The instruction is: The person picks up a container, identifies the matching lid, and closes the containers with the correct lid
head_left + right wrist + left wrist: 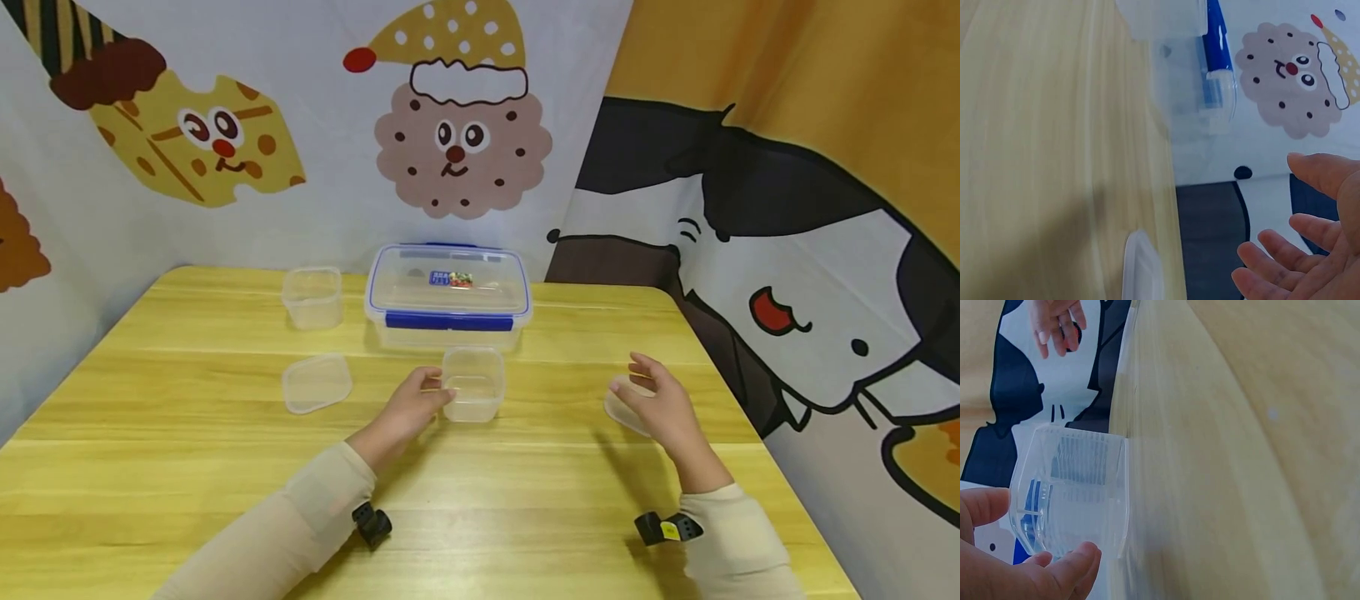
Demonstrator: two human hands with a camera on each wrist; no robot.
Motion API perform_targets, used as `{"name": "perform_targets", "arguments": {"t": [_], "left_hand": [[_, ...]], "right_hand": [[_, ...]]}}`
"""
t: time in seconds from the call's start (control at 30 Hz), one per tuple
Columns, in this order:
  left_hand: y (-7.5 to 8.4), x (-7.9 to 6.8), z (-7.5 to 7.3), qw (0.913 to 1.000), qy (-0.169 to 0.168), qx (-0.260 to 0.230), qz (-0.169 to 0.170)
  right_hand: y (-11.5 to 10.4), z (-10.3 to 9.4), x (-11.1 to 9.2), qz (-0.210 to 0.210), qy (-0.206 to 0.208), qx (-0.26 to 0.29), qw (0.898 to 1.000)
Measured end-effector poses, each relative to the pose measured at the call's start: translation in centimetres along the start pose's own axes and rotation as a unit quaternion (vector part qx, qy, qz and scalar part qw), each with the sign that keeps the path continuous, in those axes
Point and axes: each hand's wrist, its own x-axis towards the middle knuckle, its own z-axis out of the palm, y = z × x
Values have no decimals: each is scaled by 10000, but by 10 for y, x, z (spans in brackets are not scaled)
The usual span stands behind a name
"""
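My left hand (408, 408) grips the left side of a small clear plastic container (474, 387), which stands open side up in front of the blue-clipped box. In the left wrist view, thumb and fingertips (1085, 556) lie at one end of that container (1079, 487), and its base is right at the tabletop. Farther right, my right hand (667, 408) is spread above a small translucent lid (622, 408), partly hiding it. The right wrist view shows the same hand (1310, 244) with fingers apart and nothing held, and the lid (1141, 269) lower on the table.
A large clear storage box (450, 292) with a blue clip stands at the table's back. To its left is another small clear container (313, 300), with a second translucent lid (317, 383) flat before it. A cartoon-print curtain (465, 167) hangs behind the wooden table (480, 500).
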Motion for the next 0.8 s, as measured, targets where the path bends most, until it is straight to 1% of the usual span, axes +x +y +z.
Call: {"name": "perform_targets", "arguments": {"t": [0.13,0.33,0.57,0.8], "left_hand": [[0,1,0,10000,-13,-18,19],[2,0,0,10000,-35,-41,41],[1,0,0,10000,-45,-57,54],[-1,1,0,10000,-19,-30,28]], "right_hand": [[5,-5,1,95,-32,-112,9999],[9,-9,1,118,32,-341,9993],[17,-13,5,-4,-12,-723,9974],[24,-17,8,138,-106,-967,9952]]}}
